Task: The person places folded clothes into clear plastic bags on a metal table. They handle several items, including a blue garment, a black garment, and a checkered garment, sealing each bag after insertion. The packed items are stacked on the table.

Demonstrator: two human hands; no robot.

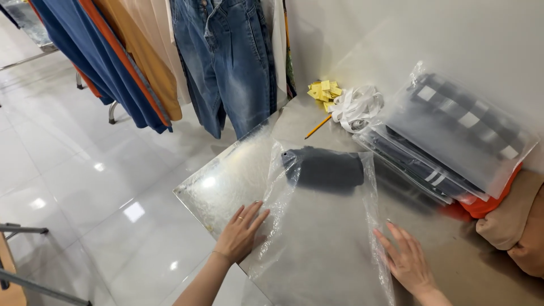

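Fingers (253, 214) of both hands lie spread flat, gripping nothing, pressing the clear plastic bag (317, 238) on the table (226, 181). Dark folded garment (326, 169) inside sits at its far end. Judged light, limp, slippery; best taken by the side edges.

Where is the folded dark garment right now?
In the head view, the folded dark garment lies inside the clear plastic bag at its far end on the metal table, beyond both hands and left of the stack of bagged clothes.
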